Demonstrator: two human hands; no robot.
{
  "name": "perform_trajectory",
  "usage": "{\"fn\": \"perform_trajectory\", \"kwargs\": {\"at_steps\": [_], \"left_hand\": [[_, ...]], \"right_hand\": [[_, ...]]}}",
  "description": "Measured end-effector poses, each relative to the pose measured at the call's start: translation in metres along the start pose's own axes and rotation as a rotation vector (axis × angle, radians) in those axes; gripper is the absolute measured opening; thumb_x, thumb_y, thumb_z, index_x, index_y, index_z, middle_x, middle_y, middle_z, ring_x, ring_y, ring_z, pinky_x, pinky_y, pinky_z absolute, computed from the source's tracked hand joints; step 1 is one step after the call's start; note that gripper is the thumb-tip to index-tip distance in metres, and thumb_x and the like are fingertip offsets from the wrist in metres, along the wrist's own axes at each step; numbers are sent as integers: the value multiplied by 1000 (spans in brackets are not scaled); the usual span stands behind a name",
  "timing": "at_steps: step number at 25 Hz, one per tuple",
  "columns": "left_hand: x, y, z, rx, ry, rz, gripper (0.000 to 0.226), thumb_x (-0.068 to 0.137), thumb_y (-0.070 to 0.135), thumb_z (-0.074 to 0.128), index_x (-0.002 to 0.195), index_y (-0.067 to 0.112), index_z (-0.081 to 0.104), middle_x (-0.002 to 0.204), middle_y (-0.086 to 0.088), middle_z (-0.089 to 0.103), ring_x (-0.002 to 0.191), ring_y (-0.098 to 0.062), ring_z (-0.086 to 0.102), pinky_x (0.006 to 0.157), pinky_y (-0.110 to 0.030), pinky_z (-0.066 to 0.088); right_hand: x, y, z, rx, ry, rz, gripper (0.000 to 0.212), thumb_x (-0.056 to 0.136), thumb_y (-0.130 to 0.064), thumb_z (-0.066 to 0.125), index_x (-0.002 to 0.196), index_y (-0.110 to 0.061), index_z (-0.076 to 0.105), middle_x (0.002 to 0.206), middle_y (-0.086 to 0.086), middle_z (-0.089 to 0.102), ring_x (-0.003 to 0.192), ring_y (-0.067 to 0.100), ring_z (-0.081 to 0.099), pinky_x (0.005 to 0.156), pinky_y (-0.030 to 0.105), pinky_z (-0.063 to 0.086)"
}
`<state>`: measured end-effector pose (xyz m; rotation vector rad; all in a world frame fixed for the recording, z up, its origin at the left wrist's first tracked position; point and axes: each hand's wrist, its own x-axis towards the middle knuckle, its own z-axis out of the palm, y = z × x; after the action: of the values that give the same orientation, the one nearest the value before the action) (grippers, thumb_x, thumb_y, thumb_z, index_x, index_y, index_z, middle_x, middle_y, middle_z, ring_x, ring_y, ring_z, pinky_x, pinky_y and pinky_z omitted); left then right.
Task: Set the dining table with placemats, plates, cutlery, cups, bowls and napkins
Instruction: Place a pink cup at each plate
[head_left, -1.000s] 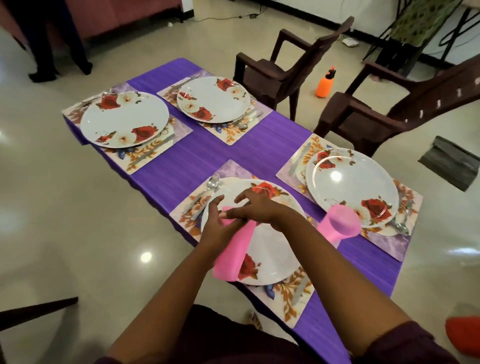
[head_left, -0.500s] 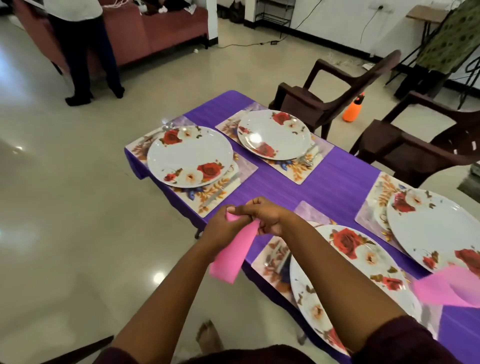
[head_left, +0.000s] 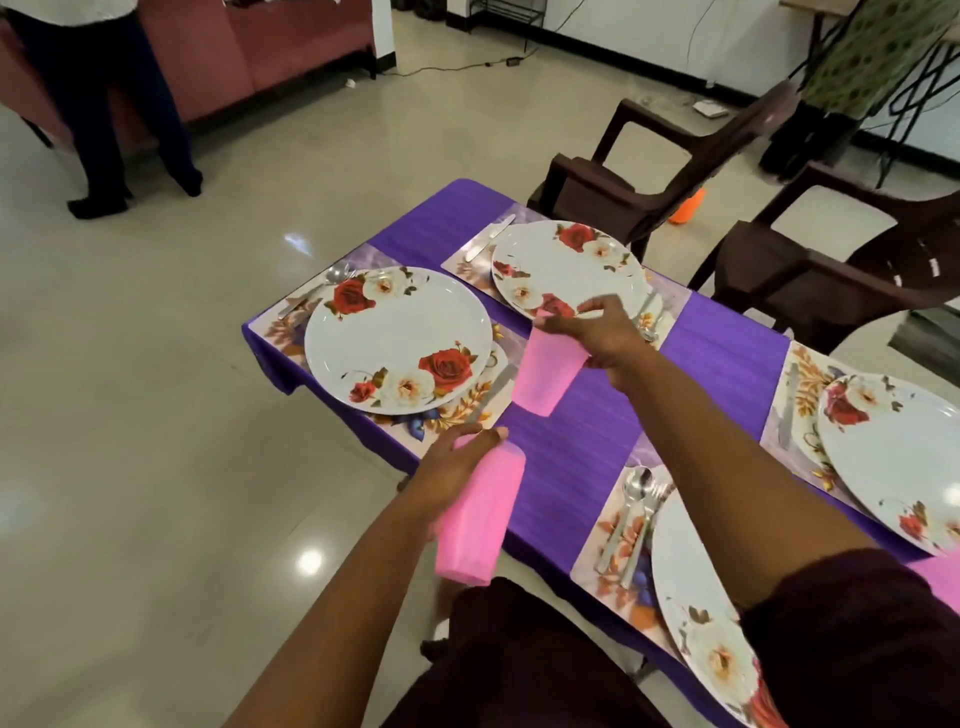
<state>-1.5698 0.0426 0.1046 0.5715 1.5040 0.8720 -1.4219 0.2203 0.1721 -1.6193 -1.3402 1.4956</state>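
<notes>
My right hand pinches the rim of a pink plastic cup that hangs just above the purple tablecloth, between two floral plates. My left hand grips the top of a stack of pink cups off the table's near edge. Each plate lies on a floral placemat with cutlery beside it. A knife lies on the mat close to the hanging cup.
Two more plates on mats fill the right side, with a spoon and forks between them. Two brown chairs stand behind the table. A person stands at the far left by a sofa.
My hands have parted: the right one pulled a single cup off the stack and carried it over the table near the far plates. My view shifted toward the table's far end.
</notes>
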Motion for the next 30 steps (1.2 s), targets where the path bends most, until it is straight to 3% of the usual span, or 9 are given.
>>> {"fn": "perform_trajectory", "kwargs": {"at_steps": [4, 8, 11, 15, 20, 24, 26, 28, 30], "left_hand": [[28, 11, -20, -87, -11, -44, 55, 57, 70, 74, 101, 40, 61, 114, -8, 63, 102, -31, 64, 88, -55, 54], [59, 42, -56, -74, 26, -10, 67, 64, 71, 66, 118, 33, 54, 115, -7, 61, 103, -31, 64, 86, -58, 55], [77, 65, -81, -105, 41, -9, 83, 56, 77, 67, 123, 30, 52, 116, -8, 60, 105, -34, 63, 85, -60, 54], [93, 80, -92, -129, 18, -63, 89, 54, 78, 66, 126, 30, 48, 117, -11, 60, 103, -35, 64, 83, -56, 56], [108, 85, -90, -81, -30, -97, 79, 56, 79, 67, 120, 35, 51, 118, -11, 61, 102, -37, 64, 81, -59, 56], [119, 94, -92, -64, -65, -99, 84, 52, 80, 68, 121, 37, 49, 120, -8, 59, 106, -35, 62, 85, -59, 54], [124, 96, -94, -49, -70, -72, 80, 55, 78, 67, 123, 39, 48, 123, -5, 56, 108, -33, 60, 87, -58, 54], [128, 97, -98, -52, -73, -40, 80, 55, 78, 68, 123, 40, 48, 124, -3, 55, 109, -32, 59, 87, -57, 54], [128, 101, -103, -62, -66, -26, 82, 54, 78, 67, 124, 40, 47, 123, -3, 55, 109, -30, 59, 87, -55, 55]], "right_hand": [[43, 9, 22, -128, 179, -194, 72, 63, -32, 90, 116, -20, 43, 114, 1, 51, 102, 21, 53, 81, 39, 52], [77, 28, 46, -297, 245, -300, 79, 59, -31, 91, 122, -18, 45, 122, 0, 52, 111, 22, 51, 86, 34, 48], [91, 32, 55, -384, 273, -351, 80, 61, -28, 91, 125, -15, 46, 127, 3, 53, 114, 23, 50, 85, 32, 45], [105, 34, 58, -416, 268, -321, 82, 61, -30, 91, 128, -16, 45, 130, 2, 51, 118, 25, 48, 90, 37, 48], [110, 40, 68, -514, 332, -322, 93, 57, -44, 90, 132, -16, 44, 132, 5, 49, 120, 26, 48, 95, 44, 49], [115, 40, 70, -640, 305, -236, 101, 55, -55, 87, 138, -22, 39, 137, 6, 43, 125, 29, 42, 98, 49, 45], [107, 34, 77, -732, 430, -221, 94, 60, -69, 76, 137, -28, 39, 141, 5, 38, 128, 30, 38, 99, 51, 42], [97, 15, 91, -745, 565, -419, 75, 73, -70, 62, 132, -27, 47, 138, 4, 43, 126, 25, 42, 97, 47, 39], [89, -13, 111, -602, 400, -647, 49, 84, -58, 58, 117, -21, 58, 119, 0, 58, 108, 16, 54, 87, 38, 47]]}}
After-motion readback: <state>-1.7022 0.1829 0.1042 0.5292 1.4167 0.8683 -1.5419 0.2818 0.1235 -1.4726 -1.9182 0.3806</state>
